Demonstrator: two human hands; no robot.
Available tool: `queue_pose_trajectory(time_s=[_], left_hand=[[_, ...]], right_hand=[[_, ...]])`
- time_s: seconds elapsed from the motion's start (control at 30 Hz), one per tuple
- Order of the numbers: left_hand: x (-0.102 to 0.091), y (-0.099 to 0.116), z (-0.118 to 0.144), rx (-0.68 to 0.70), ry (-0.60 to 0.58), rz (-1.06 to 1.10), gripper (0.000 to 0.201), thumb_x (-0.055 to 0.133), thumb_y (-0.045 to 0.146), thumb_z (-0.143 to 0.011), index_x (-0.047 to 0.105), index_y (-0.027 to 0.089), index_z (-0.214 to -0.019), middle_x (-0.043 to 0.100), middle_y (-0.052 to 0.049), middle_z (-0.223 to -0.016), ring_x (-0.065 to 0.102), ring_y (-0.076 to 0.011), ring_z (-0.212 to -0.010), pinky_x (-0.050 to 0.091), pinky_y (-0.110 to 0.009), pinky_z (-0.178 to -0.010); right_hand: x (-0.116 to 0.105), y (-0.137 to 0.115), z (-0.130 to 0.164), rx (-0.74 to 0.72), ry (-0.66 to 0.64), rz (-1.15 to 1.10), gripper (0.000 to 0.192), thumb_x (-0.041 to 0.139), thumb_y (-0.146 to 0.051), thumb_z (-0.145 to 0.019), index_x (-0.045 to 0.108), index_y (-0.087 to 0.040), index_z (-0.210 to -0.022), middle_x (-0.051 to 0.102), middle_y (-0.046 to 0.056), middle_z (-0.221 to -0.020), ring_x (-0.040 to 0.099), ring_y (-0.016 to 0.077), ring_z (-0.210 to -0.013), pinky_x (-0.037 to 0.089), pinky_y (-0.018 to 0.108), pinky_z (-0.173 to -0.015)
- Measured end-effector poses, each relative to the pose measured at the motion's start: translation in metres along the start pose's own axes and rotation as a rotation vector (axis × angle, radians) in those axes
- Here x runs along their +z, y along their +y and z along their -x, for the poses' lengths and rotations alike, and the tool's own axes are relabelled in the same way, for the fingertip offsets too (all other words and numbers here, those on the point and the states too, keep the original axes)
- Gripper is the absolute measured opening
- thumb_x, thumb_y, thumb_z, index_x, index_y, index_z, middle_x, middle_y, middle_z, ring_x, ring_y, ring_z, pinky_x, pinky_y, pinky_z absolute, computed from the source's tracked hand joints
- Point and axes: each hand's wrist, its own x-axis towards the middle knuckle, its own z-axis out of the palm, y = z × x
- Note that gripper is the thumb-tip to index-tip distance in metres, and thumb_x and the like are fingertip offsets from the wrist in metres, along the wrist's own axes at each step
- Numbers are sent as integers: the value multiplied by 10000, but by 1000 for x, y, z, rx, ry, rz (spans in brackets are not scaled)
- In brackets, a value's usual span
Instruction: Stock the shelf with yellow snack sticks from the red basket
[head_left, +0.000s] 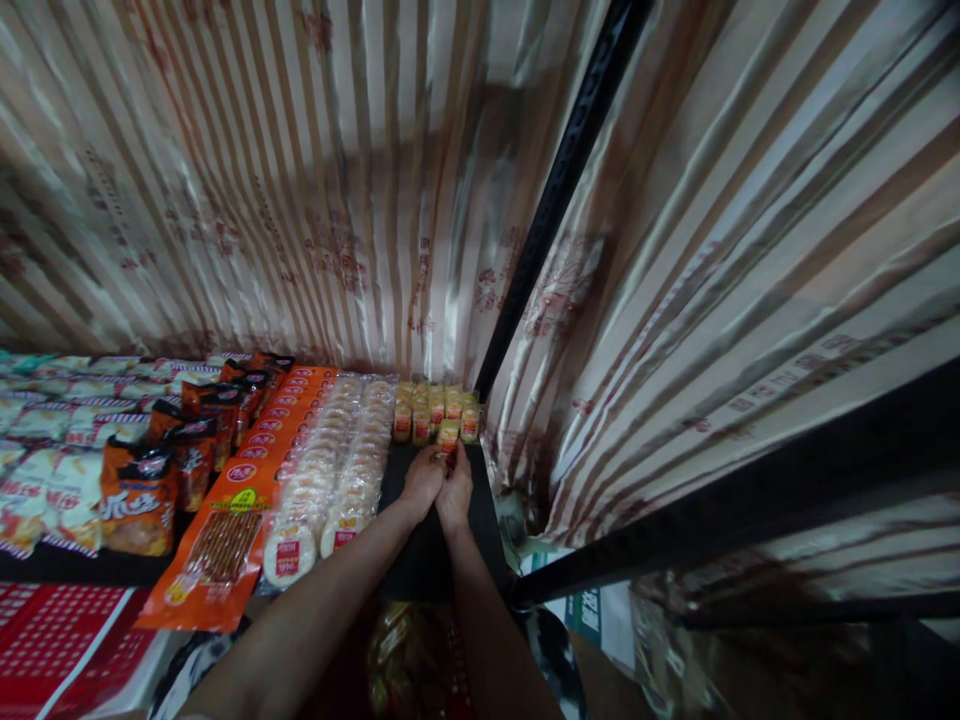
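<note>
My left hand and my right hand meet at the back of a black shelf. Between their fingertips, both closed, is a small yellow snack packet with a red label. It stands upright, in front of several similar yellow packets lined up along the back right corner. Just left of my hands lie two long rows of round rice crackers in clear wrappers. The fine print on the packets is too small to read.
Left of the crackers lie orange packs of brown sticks, orange-black snack bags and white packets. A red basket sits below. Black posts and striped curtains enclose the shelf. A bag of golden packets is beneath my arms.
</note>
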Motion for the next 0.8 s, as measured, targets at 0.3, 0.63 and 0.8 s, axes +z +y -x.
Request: queue_pose_trajectory(time_s=[0.3, 0.63, 0.8], left_hand=[[-4, -1, -11, 10, 20, -40, 355, 464, 149, -767, 584, 152, -1100, 642, -85, -1108, 589, -163, -1007, 415, -245, -879], [-6, -4, -14, 37, 41, -76, 310, 467, 172, -770, 606, 166, -1047, 642, -78, -1091, 590, -158, -983, 414, -239, -866], [-6, -7, -17, 66, 19, -61, 263, 446, 168, -771, 624, 173, -964, 664, -71, -1023, 603, -159, -941, 428, -247, -841]], right_hand=[[8, 2, -14, -51, -4, 73, 581, 400, -190, -724, 420, -102, -1297, 567, 126, -1068, 548, 188, -951, 429, 319, -878], [12, 2, -22, -91, -16, 59, 557, 392, -138, -713, 476, -140, -1263, 578, 109, -1126, 554, 180, -986, 426, 332, -904], [13, 3, -27, -104, -71, 56, 544, 391, -126, -703, 506, -130, -1236, 560, 116, -1167, 523, 181, -1058, 398, 333, -951]])
